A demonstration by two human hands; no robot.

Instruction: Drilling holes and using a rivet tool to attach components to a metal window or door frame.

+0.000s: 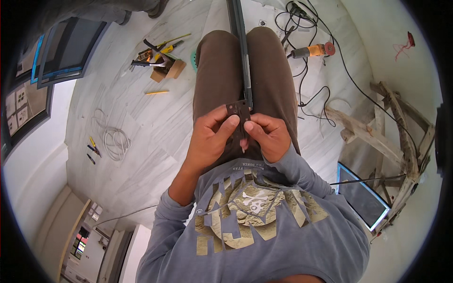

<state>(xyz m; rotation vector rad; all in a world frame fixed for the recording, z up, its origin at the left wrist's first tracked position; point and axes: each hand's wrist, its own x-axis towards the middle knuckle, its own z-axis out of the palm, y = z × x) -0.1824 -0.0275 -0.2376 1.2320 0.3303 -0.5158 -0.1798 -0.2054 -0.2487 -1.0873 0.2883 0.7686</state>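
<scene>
While two hands are brought together over the lap, one dark, flat, metal-looking plate pierced with small holes (239, 109) is held between them, close to the near end of one long, dark grey, straight bar (243, 52) that is laid lengthwise between two brown-trousered thighs; whether plate and bar touch cannot be told. On the pale, grey-veined floor (155, 115), one orange-and-grey power grinder with a red disc (309, 51) is seen at the right, among loops of black cable (325, 94); at the left are found one open brown cardboard box (175, 69) with several tools, one thin yellow stick (157, 92) and one loose coil of white cable (113, 144). One blue-edged, dark rectangular panel (361, 195) is leaned near one rough wooden trestle (377, 127). The left hand (207, 137) is angled inward, its thumb pressed on the plate's face and its fingers curled behind, the forearm bared below a pushed-up grey sleeve. The right hand (271, 139) is closed narrowly on the plate's opposite side, thumb likewise laid flat, its wrist bent inward. Both elbows are bent.
</scene>
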